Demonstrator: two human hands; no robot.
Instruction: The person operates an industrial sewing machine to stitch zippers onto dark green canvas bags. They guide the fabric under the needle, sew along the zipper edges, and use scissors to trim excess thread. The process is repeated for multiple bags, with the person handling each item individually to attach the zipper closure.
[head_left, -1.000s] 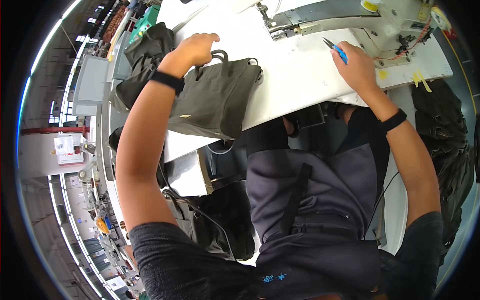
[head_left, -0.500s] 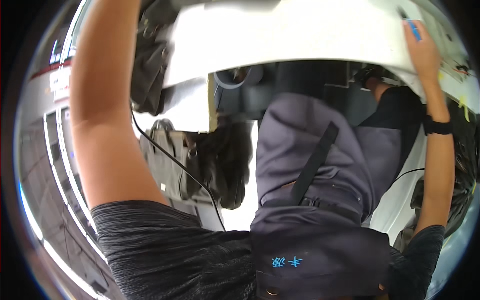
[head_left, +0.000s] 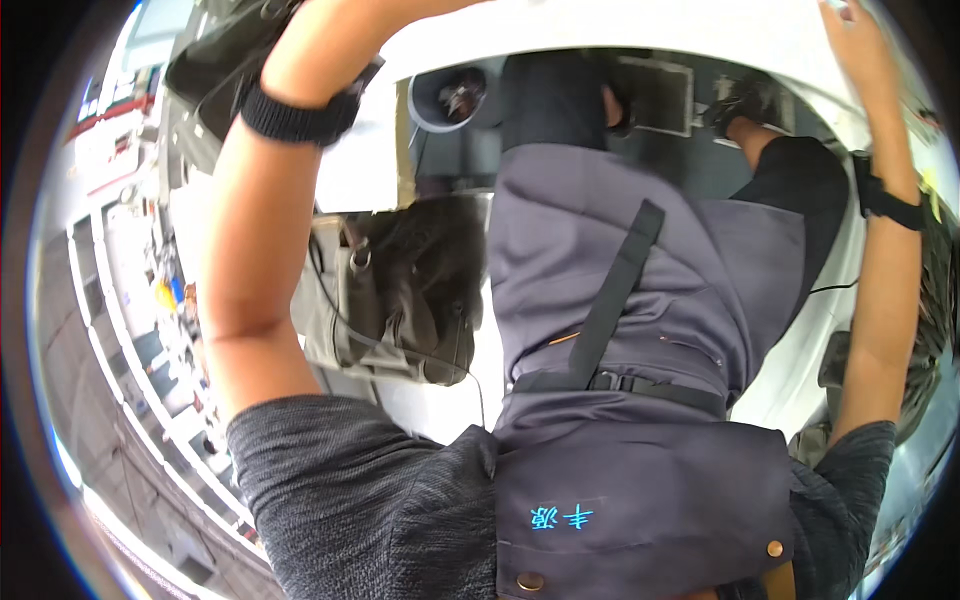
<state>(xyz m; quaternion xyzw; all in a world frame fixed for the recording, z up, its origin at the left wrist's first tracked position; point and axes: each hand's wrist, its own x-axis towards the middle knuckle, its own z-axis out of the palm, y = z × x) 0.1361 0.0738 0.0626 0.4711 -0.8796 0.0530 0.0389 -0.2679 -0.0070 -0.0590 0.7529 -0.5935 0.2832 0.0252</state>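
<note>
My left hand (head_left: pixel 425 8) reaches over the far left part of the white table (head_left: pixel 590 30); the upper edge of the picture cuts off its fingers, so what it touches is hidden. At the table's right end, my right hand (head_left: pixel 858 45) is closed, with its fingertips at the upper edge. A small pale bit shows between those fingers, too cut off to name. Black bands circle both forearms, the left band (head_left: pixel 300 118) and the right band (head_left: pixel 892 207).
A grey apron (head_left: pixel 640 480) covers my lap below the table edge. Under the table stands a round bin (head_left: pixel 447 100). Dark bags (head_left: pixel 400 300) hang at my left, with a thin cable (head_left: pixel 350 335) across them. Another dark bag (head_left: pixel 835 375) lies at my right.
My left hand has come into view, its arm bending rightward over the table. My right hand has moved up toward the picture's edge; the blue pen-like tool in it no longer shows.
</note>
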